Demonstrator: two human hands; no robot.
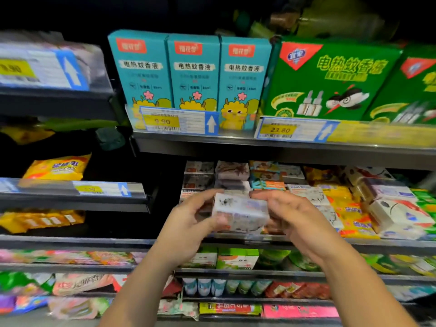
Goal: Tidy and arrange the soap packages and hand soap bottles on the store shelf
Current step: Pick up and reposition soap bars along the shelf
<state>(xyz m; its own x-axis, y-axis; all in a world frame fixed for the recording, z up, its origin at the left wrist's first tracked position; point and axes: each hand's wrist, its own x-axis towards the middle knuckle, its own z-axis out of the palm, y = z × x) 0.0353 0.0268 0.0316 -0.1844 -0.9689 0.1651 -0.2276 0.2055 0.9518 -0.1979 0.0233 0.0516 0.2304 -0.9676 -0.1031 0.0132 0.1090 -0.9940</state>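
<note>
Under 9.90 tag (pixel 162 121): left hand (pixel 190 223), right hand (pixel 295 223) grip soap package (pixel 240 212).

Left forearm (pixel 141 286) and right forearm (pixel 361 286) bare to the wrists — left hand (pixel 188 223) and right hand (pixel 292 218) bare too.

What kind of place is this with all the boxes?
Most likely a shop aisle. Yellow price tags sit along the shelf edges, matching teal boxes stand in a row, and soap packages are stacked below, where the left hand and right hand hold a white soap package.
</note>
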